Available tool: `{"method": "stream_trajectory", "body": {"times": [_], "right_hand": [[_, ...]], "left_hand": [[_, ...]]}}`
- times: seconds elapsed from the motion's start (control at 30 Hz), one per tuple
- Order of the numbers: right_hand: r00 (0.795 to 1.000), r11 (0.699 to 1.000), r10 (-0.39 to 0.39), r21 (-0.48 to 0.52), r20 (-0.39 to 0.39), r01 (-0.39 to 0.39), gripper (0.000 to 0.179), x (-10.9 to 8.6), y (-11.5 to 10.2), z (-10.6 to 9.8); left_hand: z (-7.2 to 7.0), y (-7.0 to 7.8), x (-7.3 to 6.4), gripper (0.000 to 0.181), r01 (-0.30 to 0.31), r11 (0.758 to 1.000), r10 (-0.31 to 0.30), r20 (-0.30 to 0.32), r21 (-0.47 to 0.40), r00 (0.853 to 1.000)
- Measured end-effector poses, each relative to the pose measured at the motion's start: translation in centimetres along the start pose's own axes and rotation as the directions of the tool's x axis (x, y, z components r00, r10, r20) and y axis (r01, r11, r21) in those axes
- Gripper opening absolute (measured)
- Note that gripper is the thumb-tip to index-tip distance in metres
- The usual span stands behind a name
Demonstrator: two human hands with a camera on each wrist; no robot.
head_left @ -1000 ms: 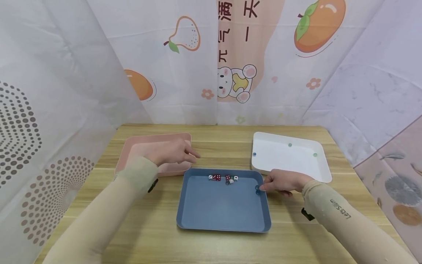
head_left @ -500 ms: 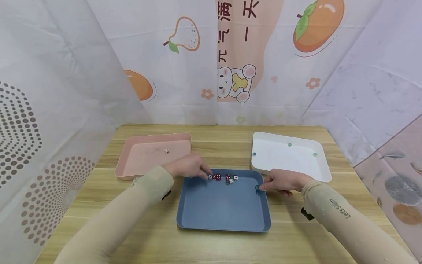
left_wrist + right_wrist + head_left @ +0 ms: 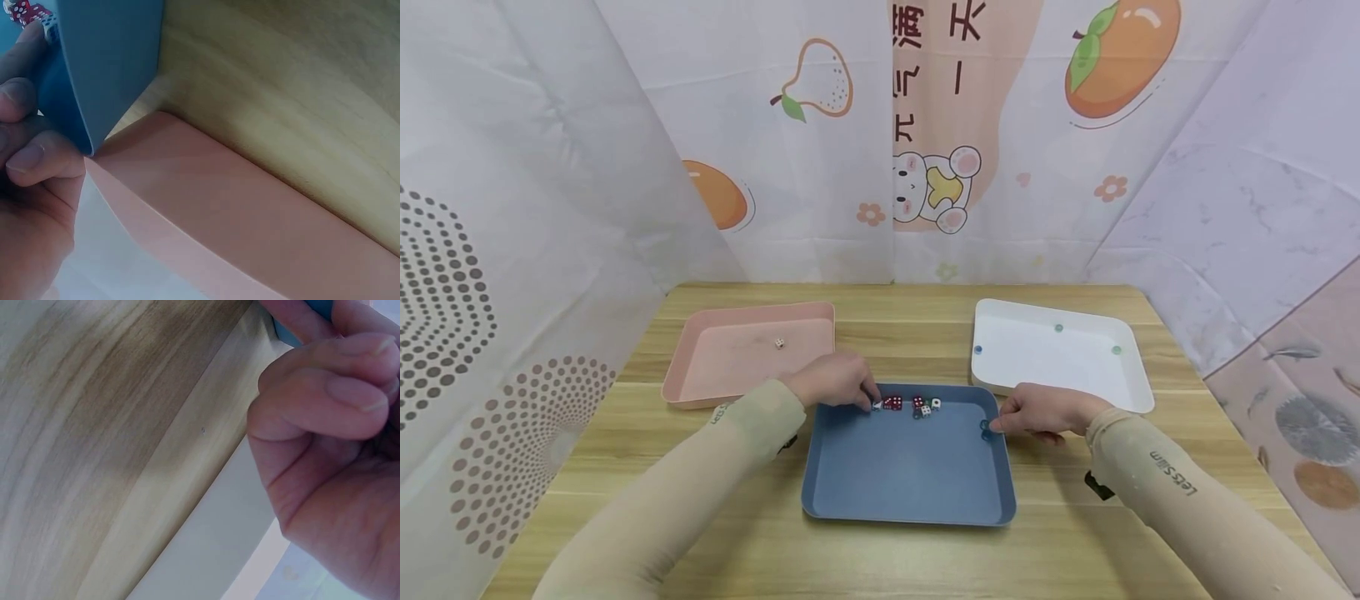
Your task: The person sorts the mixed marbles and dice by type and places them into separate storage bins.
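The thumb and a finger of my left hand (image 3: 838, 381) pinch a white die (image 3: 877, 406) at the far left corner of the blue tray (image 3: 910, 475). In the left wrist view, a fingertip lies against that die (image 3: 50, 30). Beside it are red dice (image 3: 892, 403); further right sits a small group of red and white dice (image 3: 926, 411) with something greenish among them. Over the tray's right rim reaches my right hand (image 3: 1045, 410), its fingertips gripping a dark teal marble (image 3: 984, 425). The right wrist view hides those fingertips.
Back left stands a pink tray (image 3: 722, 367) with one white die (image 3: 779, 342) in it. A white tray (image 3: 1045, 358) at the back right holds a blue marble (image 3: 978, 350) and green marbles (image 3: 1116, 350). Patterned curtains surround the wooden table (image 3: 910, 558).
My left hand has come from over the pink tray, where a white die now lies, to the blue tray's far left corner and closed on a die there. My right hand stays in place.
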State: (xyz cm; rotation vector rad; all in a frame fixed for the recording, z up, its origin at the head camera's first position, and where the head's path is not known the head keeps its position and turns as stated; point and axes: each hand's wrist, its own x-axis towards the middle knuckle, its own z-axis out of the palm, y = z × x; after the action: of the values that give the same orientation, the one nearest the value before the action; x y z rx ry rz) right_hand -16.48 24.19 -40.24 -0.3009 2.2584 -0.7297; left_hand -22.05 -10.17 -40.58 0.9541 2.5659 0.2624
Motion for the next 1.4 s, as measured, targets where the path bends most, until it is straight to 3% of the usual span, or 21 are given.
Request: {"method": "stream_trajectory", "body": {"times": [0.13,0.33,0.77,1.03,1.4], "right_hand": [[1.0,1.0,-0.003,-0.001,-0.002,0.003,0.045,-0.1,-0.1,0.0],[1.0,1.0,0.001,0.0,-0.002,-0.001,0.044,-0.2,-0.2,0.0],[1.0,1.0,0.006,0.002,-0.018,-0.006,0.043,-0.3,-0.3,0.1],[1.0,1.0,0.003,0.0,-0.017,-0.003,0.043,-0.3,-0.2,0.2],[1.0,1.0,-0.002,-0.004,-0.017,0.002,0.044,-0.3,-0.3,0.2]], "left_hand": [[-0.1,-0.1,-0.1,0.014,-0.008,1.0,0.008,0.017,-0.006,1.0],[0.3,-0.4,-0.1,0.026,-0.006,0.997,0.005,0.018,0.074,1.0],[1.4,0.4,-0.4,0.019,0.067,0.991,-0.057,-0.094,0.112,0.994],[1.6,0.2,-0.4,0.013,0.098,0.994,-0.091,-0.107,0.053,0.99],[0.9,-0.6,-1.0,0.016,0.029,0.995,-0.041,-0.131,-0.091,0.991]]}}
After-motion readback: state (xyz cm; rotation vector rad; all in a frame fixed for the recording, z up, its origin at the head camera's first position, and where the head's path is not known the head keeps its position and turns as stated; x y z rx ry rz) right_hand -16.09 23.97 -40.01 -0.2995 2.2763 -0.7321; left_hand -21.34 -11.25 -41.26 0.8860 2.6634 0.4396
